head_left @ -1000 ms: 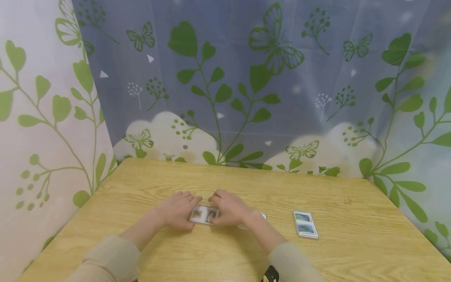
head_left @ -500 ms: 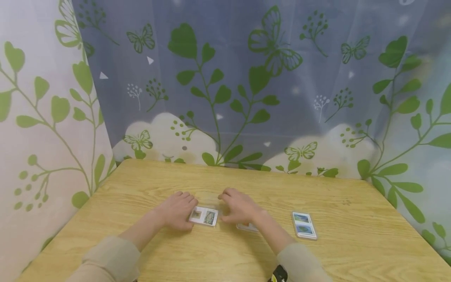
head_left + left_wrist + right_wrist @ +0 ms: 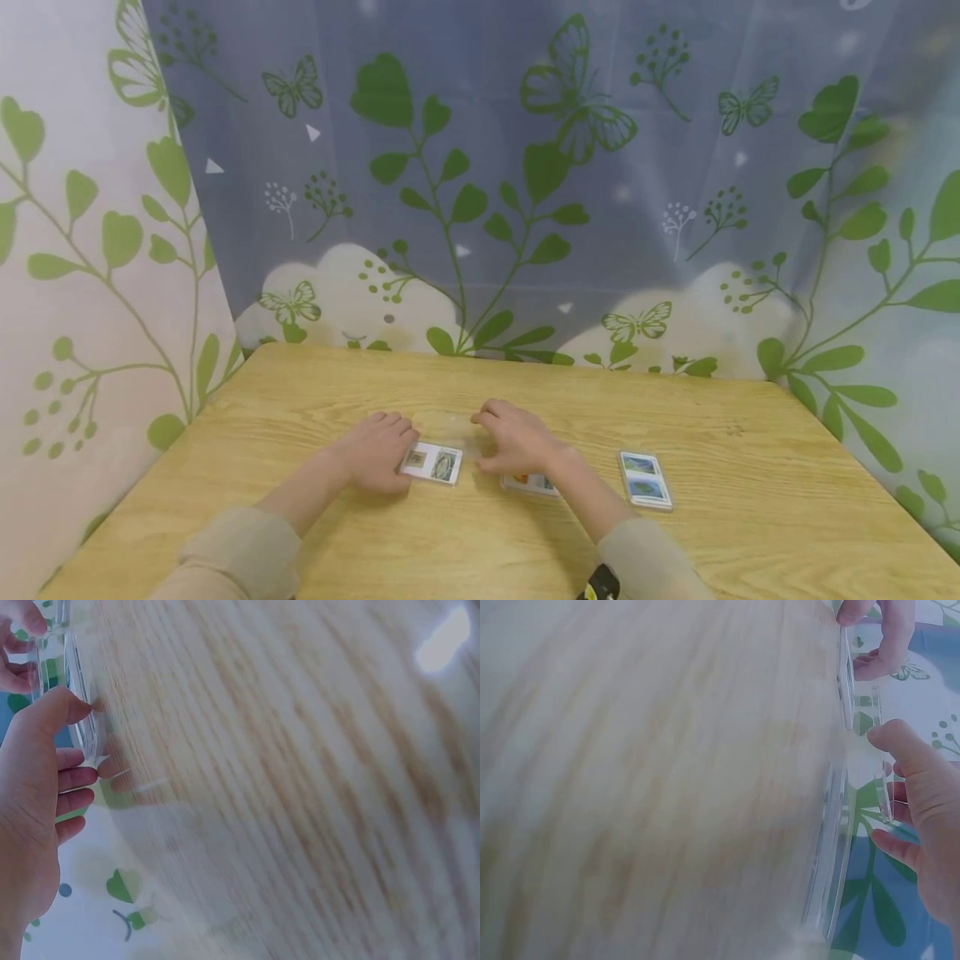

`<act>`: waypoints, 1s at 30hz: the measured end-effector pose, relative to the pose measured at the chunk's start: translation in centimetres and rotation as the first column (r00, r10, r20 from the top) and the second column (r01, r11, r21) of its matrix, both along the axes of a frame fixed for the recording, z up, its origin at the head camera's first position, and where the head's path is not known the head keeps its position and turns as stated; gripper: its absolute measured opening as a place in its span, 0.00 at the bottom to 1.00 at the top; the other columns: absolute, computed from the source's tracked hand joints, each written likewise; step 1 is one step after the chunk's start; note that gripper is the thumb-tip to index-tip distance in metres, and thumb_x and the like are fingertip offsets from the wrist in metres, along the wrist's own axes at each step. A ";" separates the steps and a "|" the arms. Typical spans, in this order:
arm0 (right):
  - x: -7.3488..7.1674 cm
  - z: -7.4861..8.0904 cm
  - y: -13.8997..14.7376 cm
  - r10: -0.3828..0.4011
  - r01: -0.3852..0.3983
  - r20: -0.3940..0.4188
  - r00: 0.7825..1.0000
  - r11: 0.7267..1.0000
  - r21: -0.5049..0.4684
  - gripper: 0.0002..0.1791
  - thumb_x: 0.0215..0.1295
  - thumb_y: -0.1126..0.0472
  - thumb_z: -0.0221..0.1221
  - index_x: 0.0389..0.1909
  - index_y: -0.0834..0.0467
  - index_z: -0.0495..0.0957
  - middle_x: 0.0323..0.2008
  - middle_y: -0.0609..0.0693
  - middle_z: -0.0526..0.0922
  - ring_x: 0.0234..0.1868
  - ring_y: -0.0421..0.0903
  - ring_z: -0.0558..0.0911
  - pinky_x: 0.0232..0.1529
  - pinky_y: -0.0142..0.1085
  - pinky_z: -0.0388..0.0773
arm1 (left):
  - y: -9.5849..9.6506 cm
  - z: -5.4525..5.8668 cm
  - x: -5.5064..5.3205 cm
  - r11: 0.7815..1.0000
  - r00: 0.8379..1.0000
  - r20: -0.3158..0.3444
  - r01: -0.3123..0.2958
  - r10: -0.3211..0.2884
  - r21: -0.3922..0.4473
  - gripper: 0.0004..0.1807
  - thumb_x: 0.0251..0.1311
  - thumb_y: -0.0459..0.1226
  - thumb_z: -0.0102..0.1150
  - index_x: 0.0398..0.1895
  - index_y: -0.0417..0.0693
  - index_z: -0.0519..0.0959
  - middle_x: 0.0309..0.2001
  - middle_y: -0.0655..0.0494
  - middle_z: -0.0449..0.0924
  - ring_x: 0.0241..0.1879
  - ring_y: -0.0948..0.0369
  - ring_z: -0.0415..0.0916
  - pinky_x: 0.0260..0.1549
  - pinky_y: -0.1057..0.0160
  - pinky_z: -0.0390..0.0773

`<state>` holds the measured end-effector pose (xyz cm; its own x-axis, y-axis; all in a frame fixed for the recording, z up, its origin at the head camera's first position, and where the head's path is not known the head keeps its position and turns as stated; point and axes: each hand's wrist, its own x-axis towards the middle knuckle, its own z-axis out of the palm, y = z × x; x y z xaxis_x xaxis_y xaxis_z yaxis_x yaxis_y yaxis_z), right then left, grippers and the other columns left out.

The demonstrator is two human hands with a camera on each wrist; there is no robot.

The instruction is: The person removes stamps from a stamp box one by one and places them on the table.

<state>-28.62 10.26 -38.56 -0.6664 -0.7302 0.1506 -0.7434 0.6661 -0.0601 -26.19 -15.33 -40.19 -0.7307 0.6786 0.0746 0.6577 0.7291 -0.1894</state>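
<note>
The left hand (image 3: pixel 377 454) is pinching the left end of a flat picture case (image 3: pixel 432 463), its grip closing around that end on the surface (image 3: pixel 420 550), while the right hand (image 3: pixel 521 439) is holding a clear lid (image 3: pixel 883 795) up near the case's right end.

Over there, both forearms (image 3: pixel 306 493) angle inward, hands apart: the left hand (image 3: pixel 377 454) pinches low, while the right hand (image 3: pixel 521 439) hovers slightly raised, its thumb (image 3: pixel 900 744) facing bent fingers (image 3: pixel 902 812).
</note>
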 end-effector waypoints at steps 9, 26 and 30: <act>-0.4 -0.1 0.6 -0.019 0.019 0.004 1.000 0.999 -0.046 0.34 0.51 0.50 0.64 0.58 0.63 0.69 0.51 0.54 0.72 0.50 0.49 0.73 0.51 0.40 0.72 | -0.4 0.0 0.3 0.999 1.000 0.017 0.005 -0.005 0.034 0.28 0.49 0.54 0.54 0.45 0.42 0.74 0.41 0.53 0.72 0.42 0.57 0.67 0.47 0.56 0.69; -1.4 -0.7 3.0 -0.288 0.287 0.017 0.957 0.943 -0.171 0.30 0.53 0.51 0.64 0.54 0.64 0.73 0.50 0.59 0.74 0.52 0.55 0.72 0.54 0.47 0.70 | -0.6 0.3 0.5 0.993 0.994 0.103 -0.037 0.025 0.115 0.31 0.51 0.56 0.58 0.49 0.40 0.75 0.46 0.49 0.74 0.50 0.52 0.69 0.54 0.50 0.67; -1.8 -1.1 4.1 -0.315 0.316 0.036 0.949 0.936 -0.157 0.30 0.53 0.50 0.65 0.54 0.64 0.73 0.50 0.59 0.74 0.52 0.56 0.72 0.54 0.48 0.69 | -0.6 0.2 0.6 0.993 0.993 0.113 -0.046 0.034 0.112 0.31 0.51 0.56 0.58 0.49 0.41 0.75 0.46 0.50 0.74 0.49 0.53 0.69 0.53 0.50 0.67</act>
<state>-30.43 14.33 -39.69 -0.8608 -0.4494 0.2390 -0.4953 0.8476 -0.1905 -25.63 -15.97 -39.94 -0.7652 0.6403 0.0671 0.6399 0.7679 -0.0310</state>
